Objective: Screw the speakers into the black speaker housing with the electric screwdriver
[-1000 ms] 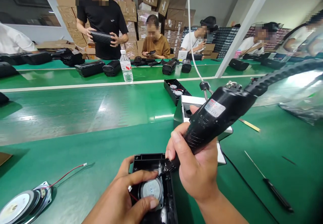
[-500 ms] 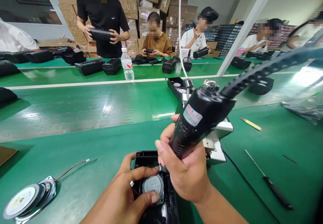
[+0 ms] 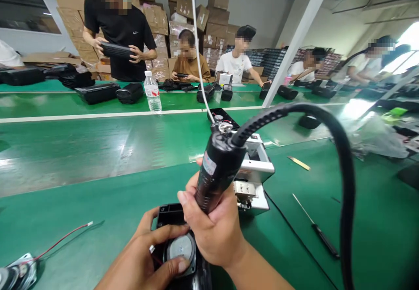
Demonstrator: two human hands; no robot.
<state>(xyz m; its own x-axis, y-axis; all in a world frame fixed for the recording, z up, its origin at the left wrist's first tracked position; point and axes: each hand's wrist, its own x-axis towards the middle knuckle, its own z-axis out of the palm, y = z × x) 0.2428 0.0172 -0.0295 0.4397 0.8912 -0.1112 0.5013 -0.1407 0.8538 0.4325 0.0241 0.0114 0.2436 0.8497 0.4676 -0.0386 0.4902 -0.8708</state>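
Note:
My right hand (image 3: 221, 226) is wrapped round a black electric screwdriver (image 3: 219, 161), which is tilted over the work with its thick cable looping off to the right. Its tip is hidden behind my hand. Below it lies an open black plastic housing (image 3: 172, 209) with a round grey-backed speaker (image 3: 180, 248) seated inside. My left hand (image 3: 147, 250) grips the speaker, thumb and index finger on its frame, while other fingers reach round the housing's far left side. A small white plug (image 3: 152, 249) on a red wire pokes out beside my left hand.
Another speaker (image 3: 19, 272) with a red lead lies at left. A white machine (image 3: 258, 168) stands behind my right hand. On the right are a screwdriver (image 3: 324, 240) and a yellow-handled cutter (image 3: 298, 163). Beyond the belt (image 3: 81, 141), with its water bottle (image 3: 152, 93), several people work.
The view has shifted right, so things appear farther left. Both hands keep their grips, and the electric screwdriver stands more upright. A co-worker across the belt has reached out an arm.

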